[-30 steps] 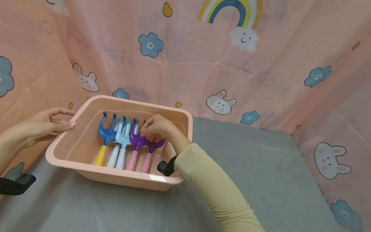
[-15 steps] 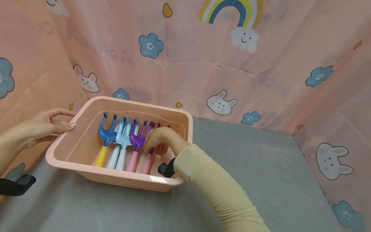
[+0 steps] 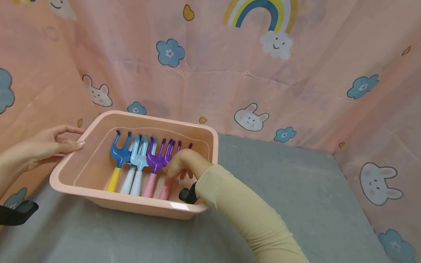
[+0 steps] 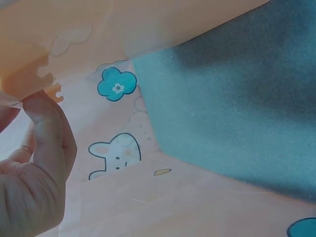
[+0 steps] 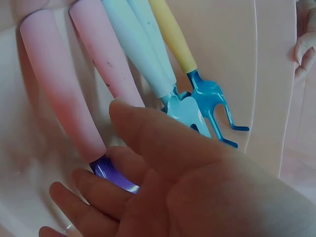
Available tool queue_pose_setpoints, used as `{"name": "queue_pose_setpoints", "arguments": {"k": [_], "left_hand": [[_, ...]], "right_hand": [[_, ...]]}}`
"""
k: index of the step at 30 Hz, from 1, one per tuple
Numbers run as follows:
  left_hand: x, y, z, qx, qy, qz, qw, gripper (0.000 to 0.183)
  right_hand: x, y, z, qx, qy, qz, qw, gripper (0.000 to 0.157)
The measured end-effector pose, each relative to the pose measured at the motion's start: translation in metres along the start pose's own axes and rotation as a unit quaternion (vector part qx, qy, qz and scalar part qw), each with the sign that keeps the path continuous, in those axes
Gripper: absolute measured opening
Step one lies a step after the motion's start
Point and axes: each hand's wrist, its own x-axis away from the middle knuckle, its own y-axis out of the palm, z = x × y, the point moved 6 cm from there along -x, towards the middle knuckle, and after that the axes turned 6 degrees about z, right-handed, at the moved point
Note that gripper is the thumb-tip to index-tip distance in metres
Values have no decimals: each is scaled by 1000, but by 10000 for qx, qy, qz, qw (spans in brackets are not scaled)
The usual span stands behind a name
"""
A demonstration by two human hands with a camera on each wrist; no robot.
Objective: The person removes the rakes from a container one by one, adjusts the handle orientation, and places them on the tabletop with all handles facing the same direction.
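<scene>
My left hand [image 3: 46,146] holds the left rim of a peach plastic tub [image 3: 138,200], thumb inside and fingers outside. Inside the tub lies a row of small hand rakes. The blue one [image 3: 120,155] has a yellow handle; beside it overlap two pale blue ones [image 3: 139,157]. Two purple rakes with pink handles follow, the nearer-left one [image 3: 156,160] fully visible. My right hand [image 3: 182,162] is at the rightmost purple rake [image 5: 61,89], covering much of its head. In the right wrist view its thumb is spread, and the fingers lie loosely beside the rake's neck.
The tub stands on a grey cloth-covered table [image 3: 296,204]. A pink printed curtain [image 3: 210,87] rises behind and along both sides. Black wrist mounts show at the right wrist [image 3: 188,194] and at the left wrist [image 3: 19,213].
My right hand has moved down from the purple rakes' heads toward the rightmost pink handle, uncovering more purple prongs. The left hand keeps holding the tub's rim.
</scene>
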Motion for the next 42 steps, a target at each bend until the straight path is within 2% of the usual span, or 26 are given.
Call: {"name": "queue_pose_setpoints", "arguments": {"k": [4,7,18,26,32,35,38,42], "left_hand": [[1,1,0,-42,-37,5,10000,64],[2,1,-1,-54,-49,2,10000,65],[1,1,0,85,-37,-36,10000,62],[1,1,1,144,-40,-5,9999,62],[1,1,2,87,-27,6,10000,64],[1,1,2,71,-31,7,10000,66],[1,1,2,88,-41,-5,10000,65],[1,1,1,111,-59,-8,9999,65]], "right_hand": [[-2,2,-3,879,-434,-78,9952,62],[-3,1,-4,1232,-598,4,9906,60],[4,2,-4,1125,-640,230,9913,60],[8,1,-11,1985,-916,369,9751,59],[11,-4,-18,2147,-1104,663,9682,56],[13,-9,-22,2367,-1180,1002,9592,53],[16,-15,-27,2753,-1320,1437,9413,42],[19,-25,-32,2858,-1478,2123,9227,24]]}}
